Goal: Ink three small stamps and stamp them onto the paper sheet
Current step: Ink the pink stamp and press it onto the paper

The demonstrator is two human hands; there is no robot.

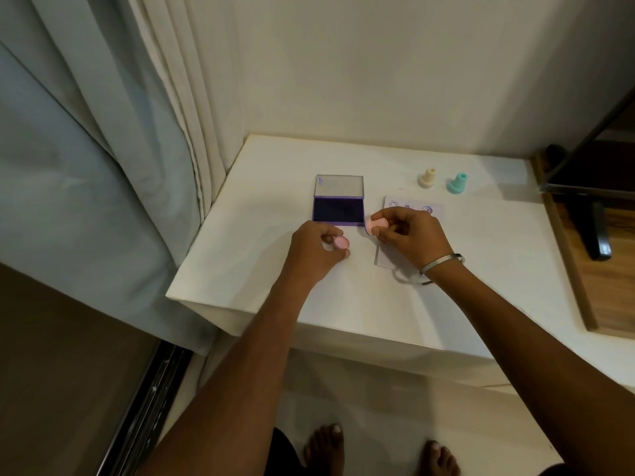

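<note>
Feet (381, 450): bare, on a pale smooth floor, nearest of all, just below the table edge.
Left hand (314, 250): fingers curled round a small round pink cap (341, 242), flat disc face turned up, held just above the table, in front of the pad.
Right hand (410, 235): pinches the pink stamp (376, 225) on its side between thumb and fingertips, its round end pointing left toward the pad; a thin metal bangle (443, 264) circles the wrist.
Table (261, 269): white, matte, smooth, with square corners, pushed into the corner of the wall.
Ink pad (338, 209): shallow purple rectangular case, lid open and standing up clear at the back, dark inked felt showing below.
Paper (409, 204): small pale sheet just right of the pad, partly under the right hand, with faint round purple prints along its far edge.
Cream stamp (427, 178): small, cone-shaped with a wide round base, upright beyond the paper.
Teal stamp (457, 183): same shape, upright, just right of the cream one.
Curtain (103, 149): pale cloth in long soft folds, hanging left of the table.
</note>
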